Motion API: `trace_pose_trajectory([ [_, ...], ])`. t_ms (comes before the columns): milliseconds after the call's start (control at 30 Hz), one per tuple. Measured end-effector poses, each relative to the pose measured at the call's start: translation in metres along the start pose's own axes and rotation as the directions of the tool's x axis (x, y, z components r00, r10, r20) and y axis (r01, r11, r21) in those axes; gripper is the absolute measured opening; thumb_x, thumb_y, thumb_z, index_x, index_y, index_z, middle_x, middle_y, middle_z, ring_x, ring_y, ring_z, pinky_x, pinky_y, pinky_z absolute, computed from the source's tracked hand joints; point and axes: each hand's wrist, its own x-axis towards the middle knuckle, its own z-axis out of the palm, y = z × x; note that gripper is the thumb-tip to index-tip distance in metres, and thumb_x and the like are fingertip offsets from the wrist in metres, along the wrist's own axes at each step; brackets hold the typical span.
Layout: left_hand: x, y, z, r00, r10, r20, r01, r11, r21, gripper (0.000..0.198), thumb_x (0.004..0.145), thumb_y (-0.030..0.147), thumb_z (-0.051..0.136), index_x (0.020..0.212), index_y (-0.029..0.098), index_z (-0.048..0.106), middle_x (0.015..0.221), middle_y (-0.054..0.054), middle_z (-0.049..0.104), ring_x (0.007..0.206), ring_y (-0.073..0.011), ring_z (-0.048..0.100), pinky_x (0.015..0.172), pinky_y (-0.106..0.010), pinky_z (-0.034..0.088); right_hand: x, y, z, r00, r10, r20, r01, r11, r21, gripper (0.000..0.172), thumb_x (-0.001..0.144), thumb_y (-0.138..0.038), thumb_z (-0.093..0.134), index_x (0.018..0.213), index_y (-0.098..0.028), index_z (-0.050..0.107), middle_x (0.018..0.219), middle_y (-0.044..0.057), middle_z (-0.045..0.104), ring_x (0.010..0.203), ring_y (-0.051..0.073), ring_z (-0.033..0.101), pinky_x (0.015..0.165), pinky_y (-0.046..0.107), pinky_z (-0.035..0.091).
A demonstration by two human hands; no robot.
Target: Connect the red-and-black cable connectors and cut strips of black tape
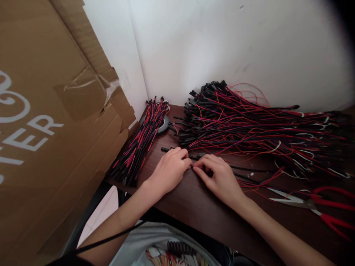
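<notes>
Closest, a pale shirt (130,244) shows at the bottom edge, with a black coiled cord (181,247) against its print; just beyond runs the dark brown table (180,208), and on its right side lie red-handled scissors (308,204), blades parted and pointing left; the left hand (172,168) and the right hand (219,175) meet over the table's middle; the right grip pinches a thin black cable (191,167) between thumb and forefinger; the left fingers curl in at its other side, but I cannot tell whether that grip is pinching it too; along the left stands a cardboard box (69,155) with white lettering; past the left hand lies a slanted bundle of red and black wires (144,142), a grey-centred roll (163,125) partly behind it; farther right spreads a large heap of similar wires (235,125), black connectors at its left end; behind everything rises a white wall (172,48).
</notes>
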Motion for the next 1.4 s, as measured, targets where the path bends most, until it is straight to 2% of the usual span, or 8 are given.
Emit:
trace_pose_trajectory([
  [433, 0.006, -0.007, 0.001, 0.997, -0.081, -0.01, 0.073, 0.937, -0.341, 0.015, 0.089, 0.009, 0.056, 0.086, 0.013, 0.071, 0.088, -0.006, 0.065, 0.085, -0.0188, 0.061, 0.077, -0.029, 0.047, 0.001, -0.003, -0.008, 0.998, 0.057, 0.019, -0.059, 0.996, 0.064, 0.015, 0.09, -0.025, 0.054, 0.08, -0.019, 0.063, 0.075, 0.002, 0.06, 0.071, 0.018, 0.055, 0.067, 0.032, 0.041],
  [867, 0.006, -0.001, 0.0, 0.997, -0.081, 0.018, 0.083, 0.963, -0.257, 0.015, 0.092, 0.008, 0.049, 0.089, 0.012, 0.063, 0.092, -0.008, 0.065, 0.089, -0.0216, 0.058, 0.08, -0.033, 0.047, 0.002, -0.003, -0.002, 0.991, 0.135, 0.021, -0.137, 0.986, 0.1, 0.017, 0.092, -0.027, 0.053, 0.081, -0.019, 0.06, 0.077, 0.001, 0.058, 0.074, 0.019, 0.052, 0.07, 0.034, 0.034],
  [1000, -0.001, 0.009, 0.0, 0.974, -0.046, -0.223, 0.006, 0.984, -0.178, 0.011, 0.09, 0.009, 0.053, 0.089, 0.012, 0.063, 0.101, -0.011, 0.065, 0.1, -0.0257, 0.055, 0.086, -0.039, 0.046, 0.002, -0.004, -0.002, 0.989, 0.149, 0.009, -0.149, 0.977, 0.154, 0.016, 0.092, -0.027, 0.052, 0.081, -0.019, 0.059, 0.078, 0.002, 0.059, 0.075, 0.019, 0.052, 0.071, 0.034, 0.035],
  [1067, -0.011, 0.024, 0.002, 0.88, -0.114, -0.462, -0.015, 0.964, -0.266, 0.008, 0.09, 0.012, 0.056, 0.094, 0.013, 0.063, 0.103, -0.012, 0.064, 0.1, -0.0234, 0.055, 0.086, -0.036, 0.046, 0.002, -0.003, -0.004, 0.988, 0.157, -0.005, -0.152, 0.962, 0.225, 0.017, 0.092, -0.028, 0.052, 0.081, -0.019, 0.059, 0.079, 0.002, 0.059, 0.076, 0.018, 0.052, 0.072, 0.033, 0.036],
  [1133, -0.02, 0.042, 0.007, 0.775, -0.301, -0.556, -0.019, 0.868, -0.496, 0.007, 0.09, 0.012, 0.057, 0.086, 0.014, 0.063, 0.084, -0.005, 0.063, 0.082, -0.0161, 0.057, 0.076, -0.029, 0.047, 0.003, -0.003, -0.006, 0.986, 0.164, -0.013, -0.153, 0.94, 0.306, 0.018, 0.092, -0.03, 0.052, 0.08, -0.019, 0.059, 0.078, 0.001, 0.058, 0.075, 0.017, 0.052, 0.071, 0.031, 0.037],
  [1200, -0.023, 0.057, 0.014, 0.769, -0.54, -0.342, 0.066, 0.599, -0.798, 0.006, 0.088, 0.016, 0.06, 0.083, 0.015, 0.063, 0.081, -0.004, 0.064, 0.074, -0.0129, 0.058, 0.069, -0.024, 0.047, 0.003, -0.002, -0.01, 0.985, 0.175, -0.012, -0.157, 0.912, 0.378, 0.019, 0.092, -0.032, 0.053, 0.079, -0.019, 0.059, 0.077, 0.001, 0.058, 0.074, 0.016, 0.052, 0.069, 0.03, 0.038],
  [1300, -0.014, 0.069, 0.023, 0.697, -0.715, 0.054, 0.097, 0.019, -0.995, 0.011, 0.083, 0.021, 0.066, 0.091, 0.014, 0.064, 0.083, -0.005, 0.068, 0.071, -0.0129, 0.063, 0.067, -0.025, 0.051, 0.004, 0.0, -0.016, 0.981, 0.193, 0.017, -0.178, 0.865, 0.47, 0.019, 0.089, -0.035, 0.056, 0.079, -0.019, 0.062, 0.076, 0.001, 0.059, 0.073, 0.015, 0.053, 0.069, 0.028, 0.04],
  [1400, 0.002, 0.068, 0.029, 0.665, -0.728, 0.166, -0.017, -0.237, -0.971, 0.02, 0.074, 0.022, 0.073, 0.09, 0.012, 0.066, 0.08, -0.004, 0.07, 0.065, -0.011, 0.063, 0.065, -0.023, 0.051, 0.005, 0.001, -0.022, 0.976, 0.208, 0.06, -0.206, 0.804, 0.558, 0.023, 0.086, -0.04, 0.061, 0.078, -0.019, 0.064, 0.075, 0.001, 0.061, 0.073, 0.015, 0.055, 0.069, 0.027, 0.042],
])
